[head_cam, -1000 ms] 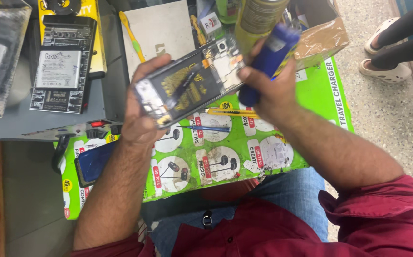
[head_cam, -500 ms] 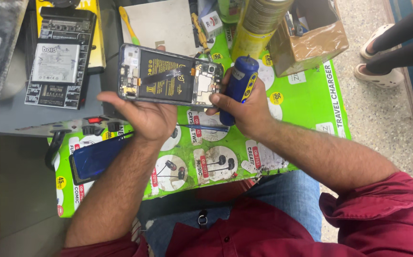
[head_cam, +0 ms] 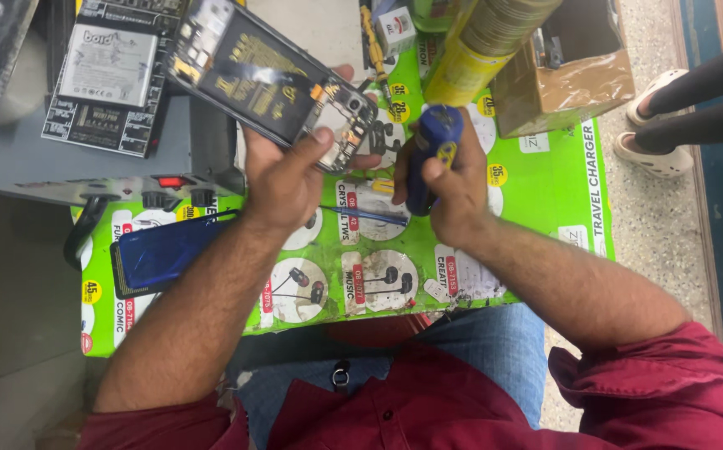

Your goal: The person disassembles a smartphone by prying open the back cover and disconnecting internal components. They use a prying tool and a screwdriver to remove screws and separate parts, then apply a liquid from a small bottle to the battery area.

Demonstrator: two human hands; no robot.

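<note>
My left hand (head_cam: 282, 179) grips an opened smartphone (head_cam: 266, 79) with its back cover off, its black battery and circuit parts showing; the phone tilts up to the left. My right hand (head_cam: 453, 196) is wrapped around a blue screwdriver handle (head_cam: 430, 154) with a yellow mark, held just right of the phone's lower end. The tool's tip is hidden behind the hand and the phone. Both hands hover over a green printed sheet (head_cam: 536, 217) that lies on my lap.
A blue phone back cover (head_cam: 162, 254) lies on the sheet at the left. A grey box with a red switch (head_cam: 103, 179) carries a battery and circuit board (head_cam: 107, 71). A yellow can (head_cam: 482, 50) and a cardboard box (head_cam: 565, 79) stand behind. Another person's feet (head_cam: 657, 150) are at the right.
The phone has tilted so its top end points up-left and sits closer to the camera. My right hand with the screwdriver has stayed beside its lower end.
</note>
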